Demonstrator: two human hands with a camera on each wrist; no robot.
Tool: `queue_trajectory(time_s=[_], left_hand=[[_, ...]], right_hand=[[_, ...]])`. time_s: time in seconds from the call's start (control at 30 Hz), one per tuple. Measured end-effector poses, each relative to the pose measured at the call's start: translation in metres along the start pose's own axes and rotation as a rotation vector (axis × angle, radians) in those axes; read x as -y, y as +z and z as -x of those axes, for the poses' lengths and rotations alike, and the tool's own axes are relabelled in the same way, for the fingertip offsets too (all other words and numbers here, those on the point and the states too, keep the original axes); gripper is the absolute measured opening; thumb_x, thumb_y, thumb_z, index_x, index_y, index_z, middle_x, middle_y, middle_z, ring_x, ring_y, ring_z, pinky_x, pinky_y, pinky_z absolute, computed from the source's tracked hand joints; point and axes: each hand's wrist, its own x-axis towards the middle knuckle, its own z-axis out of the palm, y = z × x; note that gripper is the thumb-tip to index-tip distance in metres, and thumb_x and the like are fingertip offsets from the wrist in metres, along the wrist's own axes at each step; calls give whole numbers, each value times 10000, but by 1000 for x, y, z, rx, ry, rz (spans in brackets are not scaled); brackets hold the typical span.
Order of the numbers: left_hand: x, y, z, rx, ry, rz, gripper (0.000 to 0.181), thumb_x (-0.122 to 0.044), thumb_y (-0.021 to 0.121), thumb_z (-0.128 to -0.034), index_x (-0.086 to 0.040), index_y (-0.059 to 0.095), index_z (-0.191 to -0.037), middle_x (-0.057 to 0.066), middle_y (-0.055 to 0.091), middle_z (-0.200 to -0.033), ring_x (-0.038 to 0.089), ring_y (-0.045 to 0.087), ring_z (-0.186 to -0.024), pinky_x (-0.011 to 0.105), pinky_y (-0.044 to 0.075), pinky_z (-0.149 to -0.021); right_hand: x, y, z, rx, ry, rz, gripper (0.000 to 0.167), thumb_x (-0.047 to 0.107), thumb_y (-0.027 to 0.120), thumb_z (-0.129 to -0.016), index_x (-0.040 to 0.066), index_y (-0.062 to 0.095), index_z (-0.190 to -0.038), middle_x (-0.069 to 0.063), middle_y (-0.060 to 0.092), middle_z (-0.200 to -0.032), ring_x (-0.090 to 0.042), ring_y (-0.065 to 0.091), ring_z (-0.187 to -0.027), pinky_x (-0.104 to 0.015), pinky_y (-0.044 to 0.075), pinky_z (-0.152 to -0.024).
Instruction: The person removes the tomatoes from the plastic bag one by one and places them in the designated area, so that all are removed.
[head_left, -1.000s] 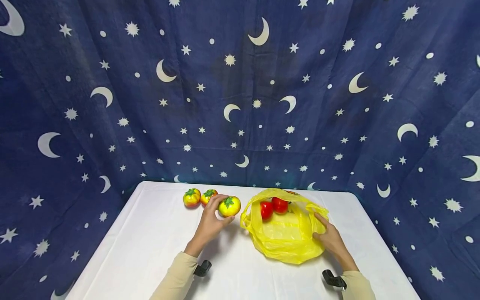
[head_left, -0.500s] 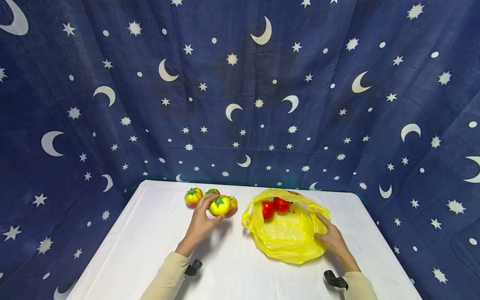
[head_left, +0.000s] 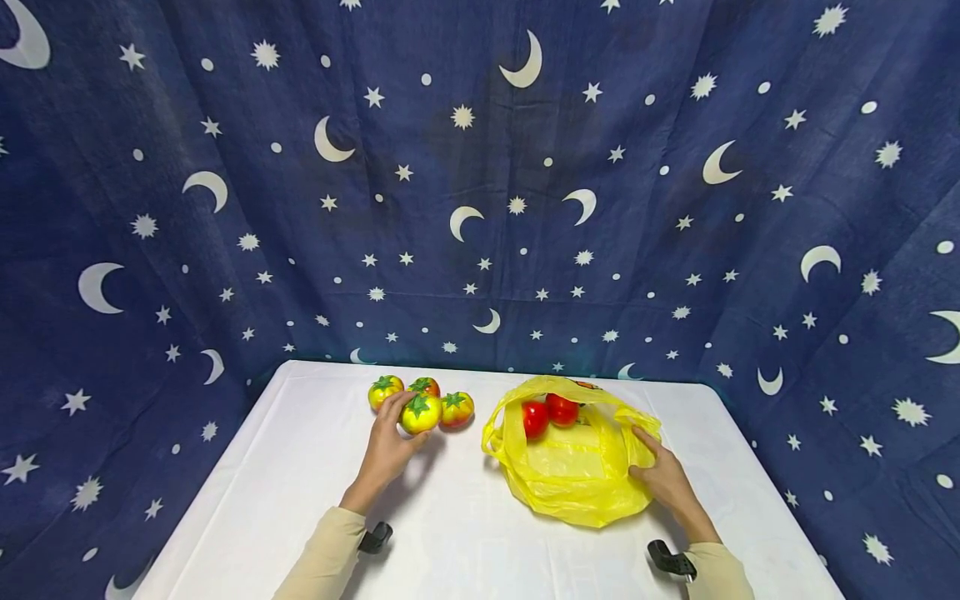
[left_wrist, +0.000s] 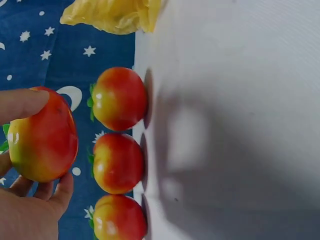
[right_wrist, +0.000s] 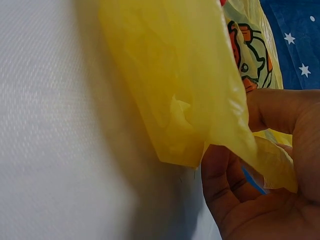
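Observation:
My left hand grips a yellow-and-red tomato with a green leafy top, thumb on one side and fingers on the other. In the left wrist view this held tomato is apart from a row of three similar ones. Those are a left tomato, a middle tomato, partly hidden by the held one, and a right tomato. My right hand pinches the right edge of a yellow plastic bag, whose mouth is spread. Two red tomatoes lie inside it.
A white-covered table carries everything, its back edge close to a dark blue curtain with moons and stars. Printing on the bag shows in the right wrist view. A black camera mount sits at each wrist.
My left hand has moved left with the held tomato, uncovering the right-hand tomato on the table. My right hand and the bag have stayed nearly still.

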Motion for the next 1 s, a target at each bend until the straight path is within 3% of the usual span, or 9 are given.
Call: queue_trajectory(time_s=[0.2, 0.53, 1.0], left_hand=[[8, -1, 2, -3, -41, -27, 681, -58, 829, -723, -34, 536, -1338, 179, 482, -1400, 409, 470, -1310, 566, 353, -1130], [19, 0, 1, 52, -143, -80, 712, -101, 831, -748, -18, 496, -1370, 195, 446, -1400, 417, 460, -1311, 576, 365, -1118], [27, 7, -1, 57, -160, -124, 703, -80, 828, -729, -10, 517, -1355, 198, 474, -1370, 414, 450, -1279, 574, 379, -1100]], right_hand=[[1, 0, 1, 8, -4, 7, 838, 54, 635, -797, 103, 271, -1550, -245, 220, -1600, -518, 141, -1459, -696, 140, -1152], [0, 0, 0, 5, -16, 19, 831, 54, 637, -798, 97, 278, -1547, -244, 235, -1596, -517, 153, -1457, -697, 147, -1151], [0, 0, 0, 5, -14, 14, 831, 50, 636, -794, 84, 279, -1544, -249, 238, -1593, -519, 151, -1456, -698, 144, -1151]])
